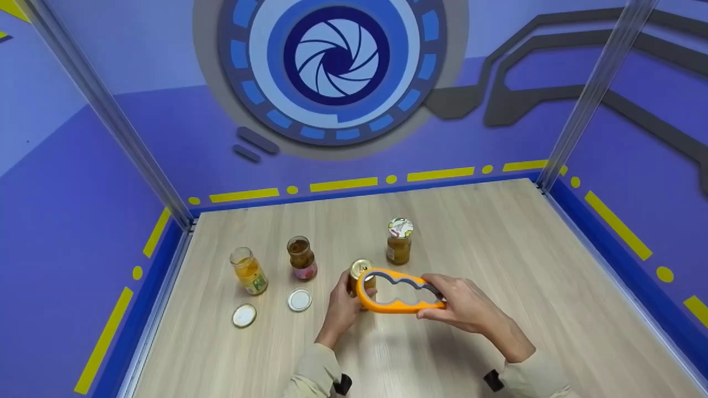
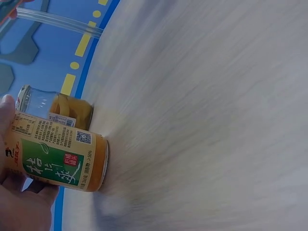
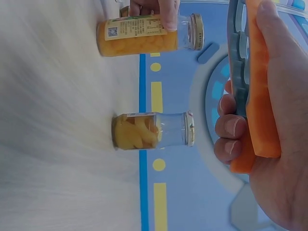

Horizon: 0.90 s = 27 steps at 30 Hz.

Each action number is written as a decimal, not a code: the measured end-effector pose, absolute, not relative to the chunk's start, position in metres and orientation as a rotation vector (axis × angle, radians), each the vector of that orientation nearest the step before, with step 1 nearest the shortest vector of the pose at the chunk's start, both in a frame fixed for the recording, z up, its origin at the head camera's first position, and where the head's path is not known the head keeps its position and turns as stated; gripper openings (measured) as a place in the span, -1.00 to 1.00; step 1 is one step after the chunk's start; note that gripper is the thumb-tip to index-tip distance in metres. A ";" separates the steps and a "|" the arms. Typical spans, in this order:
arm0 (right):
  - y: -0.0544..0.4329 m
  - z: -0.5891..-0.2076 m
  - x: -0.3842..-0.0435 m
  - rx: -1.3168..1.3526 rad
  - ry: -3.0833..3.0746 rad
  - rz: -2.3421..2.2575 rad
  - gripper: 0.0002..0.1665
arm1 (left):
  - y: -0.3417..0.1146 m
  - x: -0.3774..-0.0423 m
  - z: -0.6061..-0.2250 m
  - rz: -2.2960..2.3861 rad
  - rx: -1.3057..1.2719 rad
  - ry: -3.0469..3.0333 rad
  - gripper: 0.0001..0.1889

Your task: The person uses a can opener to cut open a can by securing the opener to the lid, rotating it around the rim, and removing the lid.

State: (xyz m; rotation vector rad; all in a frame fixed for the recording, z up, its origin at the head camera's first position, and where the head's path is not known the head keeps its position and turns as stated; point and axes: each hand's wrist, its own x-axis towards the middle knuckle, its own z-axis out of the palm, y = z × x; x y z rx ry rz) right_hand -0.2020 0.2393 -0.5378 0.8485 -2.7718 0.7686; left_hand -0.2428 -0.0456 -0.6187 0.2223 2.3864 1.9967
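My left hand (image 1: 344, 304) grips an upright glass jar (image 2: 53, 154) of orange fruit pieces with a green-and-tan label. Its gold lid (image 3: 197, 32) is on. An orange jar opener (image 1: 395, 309) with a grey scalloped inner edge is held by its handle end in my right hand (image 1: 464, 304). From the head, the opener's rounded end overlaps the front of the gripped jar. The right wrist view shows the opener (image 3: 262, 96) higher than the lid, with a gap between them. Behind stands another lidded jar (image 1: 399, 250) with yellowish pieces; neither hand touches it.
Left of the hands stand two lidless jars, one with yellow contents (image 1: 250, 275) and one with dark contents (image 1: 303, 260). Two loose lids, one nearer the hands (image 1: 299, 300) and one farther left (image 1: 244, 315), lie on the wooden table (image 1: 525, 249). Printed panels (image 1: 166, 143) enclose the table.
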 end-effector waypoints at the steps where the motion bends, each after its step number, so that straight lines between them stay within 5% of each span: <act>1: 0.239 -0.537 -0.203 0.855 -2.772 0.767 -0.18 | -0.046 -0.242 -0.618 1.991 0.221 2.383 -0.26; 19: 0.219 -0.525 -0.213 0.884 -2.785 0.728 -0.10 | -0.040 -0.215 -0.617 1.922 0.251 2.457 -0.38; 27: 0.208 -0.528 -0.216 0.936 -2.776 0.733 -0.09 | -0.034 -0.201 -0.617 1.941 0.114 2.317 -0.13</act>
